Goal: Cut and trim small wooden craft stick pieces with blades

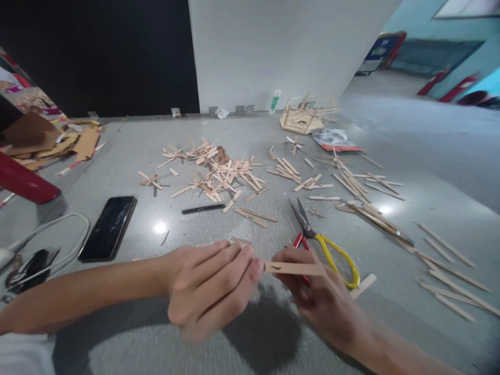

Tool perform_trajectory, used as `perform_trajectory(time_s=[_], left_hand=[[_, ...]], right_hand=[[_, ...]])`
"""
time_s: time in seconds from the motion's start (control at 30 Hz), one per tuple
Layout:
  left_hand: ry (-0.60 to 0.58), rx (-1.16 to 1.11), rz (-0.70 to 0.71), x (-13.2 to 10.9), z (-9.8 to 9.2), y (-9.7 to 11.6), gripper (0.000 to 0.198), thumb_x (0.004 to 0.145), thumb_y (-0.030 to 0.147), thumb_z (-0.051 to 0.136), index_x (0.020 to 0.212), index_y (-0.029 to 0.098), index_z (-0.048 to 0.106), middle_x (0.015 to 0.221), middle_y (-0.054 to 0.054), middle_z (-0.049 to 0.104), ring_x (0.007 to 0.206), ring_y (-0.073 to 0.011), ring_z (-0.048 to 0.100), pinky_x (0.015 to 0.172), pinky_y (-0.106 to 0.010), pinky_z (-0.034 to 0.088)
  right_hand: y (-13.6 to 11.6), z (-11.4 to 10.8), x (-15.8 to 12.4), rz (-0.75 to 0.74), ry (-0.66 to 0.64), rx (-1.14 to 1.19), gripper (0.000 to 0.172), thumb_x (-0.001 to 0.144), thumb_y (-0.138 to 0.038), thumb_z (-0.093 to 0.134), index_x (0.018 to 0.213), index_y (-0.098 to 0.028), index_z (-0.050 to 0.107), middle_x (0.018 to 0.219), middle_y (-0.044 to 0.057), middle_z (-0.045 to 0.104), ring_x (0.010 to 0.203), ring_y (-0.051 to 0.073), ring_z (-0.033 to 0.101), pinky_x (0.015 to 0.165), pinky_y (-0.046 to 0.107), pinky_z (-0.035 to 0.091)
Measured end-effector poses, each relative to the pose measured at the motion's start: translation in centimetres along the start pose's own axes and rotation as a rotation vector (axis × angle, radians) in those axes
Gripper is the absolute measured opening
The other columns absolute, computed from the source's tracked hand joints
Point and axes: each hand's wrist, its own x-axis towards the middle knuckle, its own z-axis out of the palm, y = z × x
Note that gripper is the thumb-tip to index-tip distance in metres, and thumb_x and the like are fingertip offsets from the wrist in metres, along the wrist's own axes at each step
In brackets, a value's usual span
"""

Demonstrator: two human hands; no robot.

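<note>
A flat wooden craft stick (299,268) is held level above the table, with a small dark mark near its left end. My right hand (324,297) is closed on it from below and behind, thumb and fingers partly hidden. My left hand (216,286), slightly blurred, has its fingers curled shut at the stick's left end; its fingertips cover that end. Just behind the right hand lie scissors (308,232) with a red and a yellow handle, blades parted, one handle partly covered. Another craft stick (364,286) rests on the table to the right of that hand.
Heaps of craft sticks (230,169) spread across the grey table, with more at the right. A phone (108,228), white cable (84,237) and keys lie left; a black pen (203,209) lies mid-table. At the back stand a stick-built frame (302,122), a glue tube (275,101) and a plastic packet (336,140).
</note>
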Motion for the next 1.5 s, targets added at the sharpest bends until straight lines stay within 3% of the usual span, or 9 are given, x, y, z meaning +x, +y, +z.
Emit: perform_trajectory(time_s=[0.1,0.3,0.6,0.77,0.87,0.97,1.07,1.2,1.5], left_hand=[[0.161,0.341,0.356,0.0,-0.1,0.2,0.013,0.091,0.014,0.066,0.088,0.021,0.076,0.096,-0.005,0.08,0.103,-0.0238,0.075,0.087,-0.032,0.068],[0.154,0.45,0.359,0.2,-0.7,0.2,0.013,0.091,0.014,0.066,0.089,0.022,0.077,0.098,-0.004,0.079,0.103,-0.0208,0.074,0.083,-0.028,0.069],[0.118,0.54,0.599,1.2,-1.1,-1.5,0.015,0.094,0.015,0.062,0.089,0.019,0.076,0.092,-0.007,0.077,0.089,-0.0213,0.075,0.07,-0.028,0.068],[-0.072,0.633,0.331,2.0,0.2,-2.3,0.018,0.095,0.005,0.05,0.101,0.002,0.067,0.067,-0.005,0.065,0.056,-0.0156,0.063,0.049,-0.027,0.057],[-0.167,0.63,0.202,2.0,0.8,-2.4,0.023,0.092,-0.001,0.041,0.098,0.005,0.063,0.063,-0.001,0.059,0.052,-0.0133,0.058,0.047,-0.023,0.051],[-0.205,0.6,0.136,1.7,1.1,-1.9,0.029,0.091,-0.003,0.036,0.105,0.003,0.061,0.066,-0.002,0.061,0.054,-0.0134,0.059,0.048,-0.022,0.05],[-0.208,0.555,0.08,1.5,1.4,-1.3,0.032,0.092,-0.002,0.035,0.113,0.001,0.058,0.069,-0.003,0.062,0.054,-0.0134,0.06,0.048,-0.022,0.05],[-0.161,0.566,0.05,1.2,1.8,-0.9,0.029,0.094,0.001,0.035,0.113,0.0,0.056,0.065,-0.002,0.061,0.051,-0.0143,0.059,0.042,-0.024,0.045],[-0.222,0.379,-0.186,1.3,1.9,-2.7,0.026,0.097,0.006,0.036,0.093,0.015,0.06,0.067,-0.001,0.066,0.051,-0.0121,0.059,0.048,-0.023,0.042]], right_hand=[[0.3,-0.2,0.2,-0.045,0.023,-0.004,0.02,0.094,-0.005,0.043,0.1,-0.023,0.05,0.079,0.001,0.066,0.063,0.013,0.064,0.058,0.021,0.051],[1.3,-0.1,0.3,-0.198,0.114,0.031,0.033,0.087,0.002,0.045,0.107,-0.022,0.053,0.082,0.003,0.065,0.07,0.016,0.064,0.061,0.025,0.052],[2.5,-1.3,0.7,-0.355,0.153,-0.136,0.044,0.093,-0.003,0.052,0.133,-0.019,0.053,0.085,0.006,0.071,0.072,0.018,0.068,0.064,0.029,0.055],[2.3,-1.0,0.7,-0.133,0.054,-0.207,0.022,0.099,-0.032,0.057,0.119,-0.021,0.059,0.074,0.001,0.073,0.054,0.016,0.066,0.05,0.025,0.05],[2.1,-0.7,0.3,-0.032,-0.04,-0.293,0.023,0.102,-0.039,0.05,0.116,-0.023,0.06,0.071,-0.001,0.074,0.054,0.017,0.069,0.049,0.026,0.05],[1.3,-0.3,-0.5,-0.066,0.054,-0.512,0.033,0.107,-0.036,0.036,0.122,-0.016,0.057,0.076,0.004,0.077,0.048,0.02,0.069,0.043,0.03,0.047],[0.0,0.0,-1.0,-0.055,0.114,-0.645,0.035,0.108,-0.034,0.033,0.126,-0.012,0.054,0.081,0.008,0.078,0.047,0.021,0.069,0.04,0.031,0.045],[-1.1,-0.2,-0.5,0.084,-0.033,-0.384,0.027,0.106,-0.04,0.04,0.114,-0.02,0.056,0.067,-0.001,0.074,0.051,0.019,0.069,0.043,0.026,0.047],[1.2,-0.9,-0.5,0.03,-0.047,-0.434,0.032,0.107,-0.038,0.032,0.118,-0.021,0.057,0.076,0.004,0.077,0.052,0.021,0.07,0.044,0.03,0.042]])
